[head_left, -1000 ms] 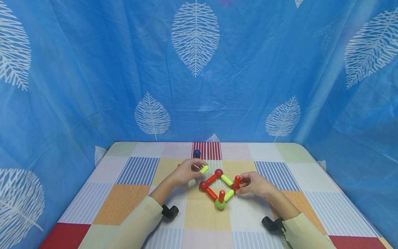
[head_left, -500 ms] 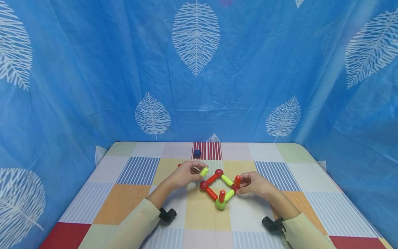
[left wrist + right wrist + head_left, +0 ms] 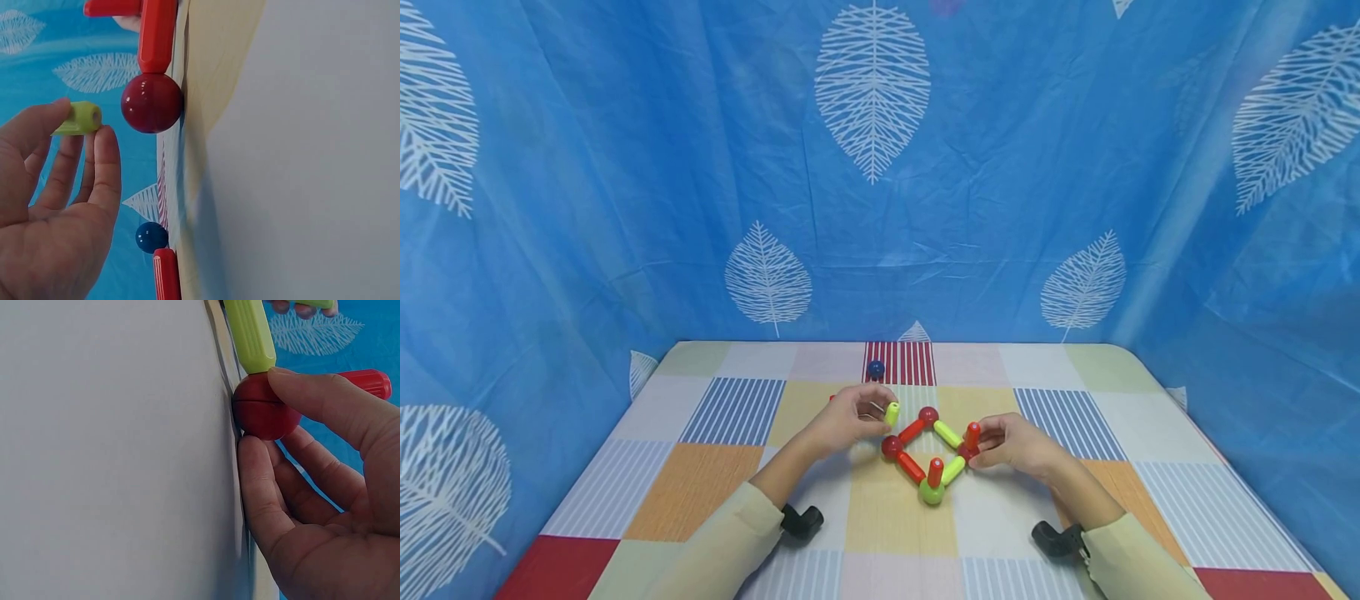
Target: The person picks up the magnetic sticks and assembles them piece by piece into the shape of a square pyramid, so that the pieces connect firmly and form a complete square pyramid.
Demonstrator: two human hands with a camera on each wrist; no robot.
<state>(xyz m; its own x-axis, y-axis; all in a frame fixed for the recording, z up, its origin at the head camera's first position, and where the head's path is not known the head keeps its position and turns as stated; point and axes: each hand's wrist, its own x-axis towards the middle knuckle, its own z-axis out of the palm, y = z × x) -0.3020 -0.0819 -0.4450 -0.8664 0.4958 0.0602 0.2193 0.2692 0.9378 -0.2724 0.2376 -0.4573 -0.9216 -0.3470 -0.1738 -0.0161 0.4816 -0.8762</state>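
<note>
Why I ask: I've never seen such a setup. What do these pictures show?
No machine here: just a person's bare left hand and right hand. The wide picture is taken from the head, the others from each wrist, showing the tabletop sideways. On it sits a four-sided frame of red rods, lime rods, three red balls and a green ball, plus two upright red rods. A blue ball and another red rod lie farther back. The left hand pinches a loose lime rod; the right hand grips the corner ball at the frame's right.
</note>
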